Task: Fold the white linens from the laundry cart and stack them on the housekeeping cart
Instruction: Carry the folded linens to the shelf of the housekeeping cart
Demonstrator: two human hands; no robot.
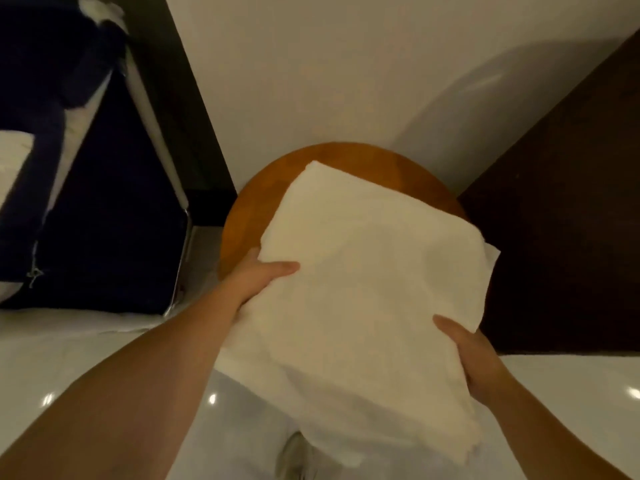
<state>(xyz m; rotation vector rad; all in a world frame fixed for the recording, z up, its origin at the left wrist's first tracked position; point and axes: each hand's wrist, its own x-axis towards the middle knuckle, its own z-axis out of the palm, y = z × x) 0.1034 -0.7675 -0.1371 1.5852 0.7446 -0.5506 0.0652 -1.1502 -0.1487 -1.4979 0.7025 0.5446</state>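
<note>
White folded rectangular cloth linen (367,289), held over a round orange-brown wooden tabletop (252,209). The linen's far corner reaches toward the tabletop's far edge; its near part overhangs the near edge and hangs toward the floor. Whether it rests on the wood or is held just above cannot be told. The left hand (256,282) grips the linen's left edge, thumb on top and fingers hidden beneath. The right hand (474,358) clamps the near right edge in the same manner.

Surroundings: a navy fabric laundry cart (114,220) with a silver metal tube frame (152,123) stands just left of the tabletop, with pale white cloth (14,161) showing at its left side. A dark brown wooden panel (561,220) closes off the right side, near the tabletop's right edge. A plain off-white wall (311,64) stands behind. Glossy white floor tiles (69,355) lie below, and a grey shoe (294,455) shows under the hanging linen.
</note>
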